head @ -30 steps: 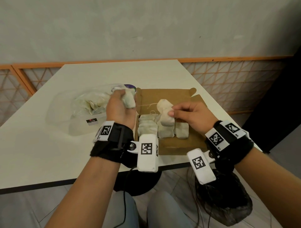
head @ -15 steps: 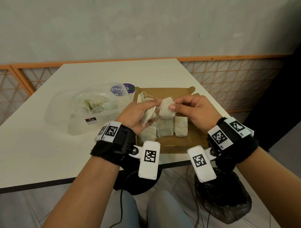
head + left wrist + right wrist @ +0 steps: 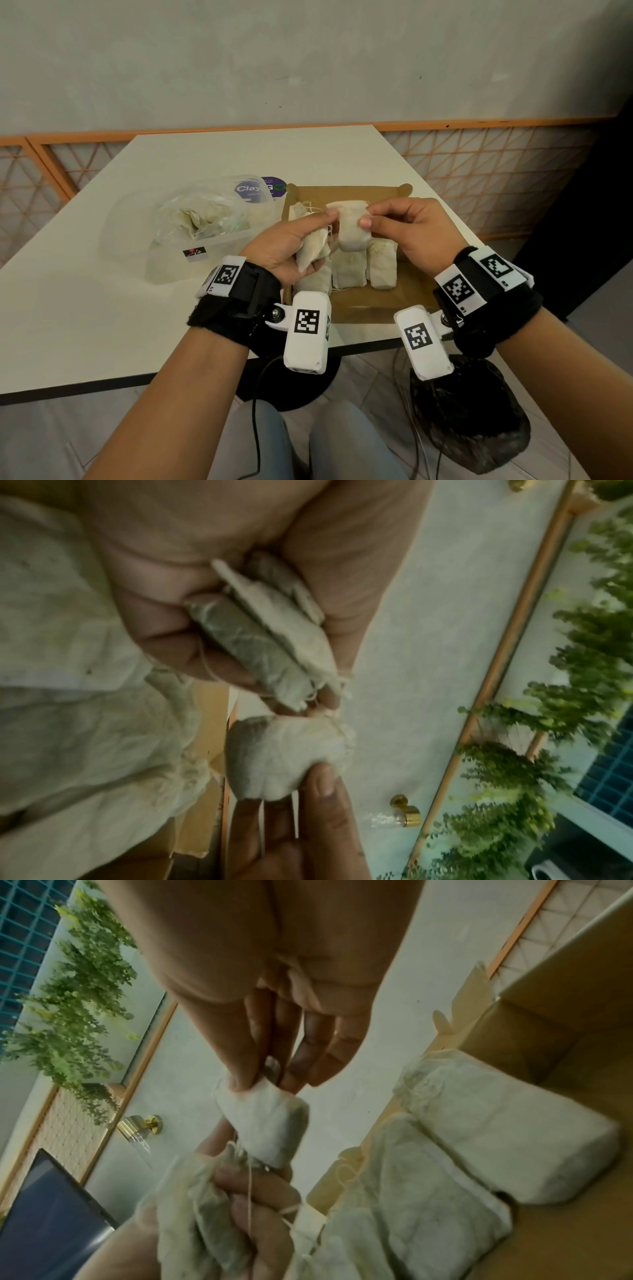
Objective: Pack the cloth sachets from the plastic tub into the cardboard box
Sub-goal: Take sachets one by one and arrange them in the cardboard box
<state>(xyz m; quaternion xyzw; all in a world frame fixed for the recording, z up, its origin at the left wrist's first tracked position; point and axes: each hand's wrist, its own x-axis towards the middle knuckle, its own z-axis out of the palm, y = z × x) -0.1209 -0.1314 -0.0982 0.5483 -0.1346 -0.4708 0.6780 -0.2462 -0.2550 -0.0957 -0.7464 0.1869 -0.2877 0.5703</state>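
Grey plaster wall and an orange-framed lattice screen [image 3: 479,161] stand behind the white rectangular worktop [image 3: 85,308]. On it, the open brown cardboard box [image 3: 370,301] serves as landmark: a clear plastic tub [image 3: 161,253] sits just left of the box, touching or nearly touching its wall, with crumpled cream cloth sachets [image 3: 197,219] piled inside. A purple round label [image 3: 263,189] shows at the tub's far corner beside the box. Three packed cloth sachets [image 3: 380,267] stand upright in a row inside the box, near its front half, partly screened by both hands above them.

Above the box, the right hand [image 3: 411,236] has its grip closed on one plump cream sachet [image 3: 351,226], thumb on the near face and fingertips [image 3: 240,1081] pinching its top corner. The left hand [image 3: 284,246] clenches a bunch of flatter sachets [image 3: 311,250] in its curled fingers, while its extended forefinger and thumb touch the drawstring end of the plump sachet; loose thread trails between them.

Both forearms reach forward over the worktop edge, wrists raised over the box, palms turned toward each other.
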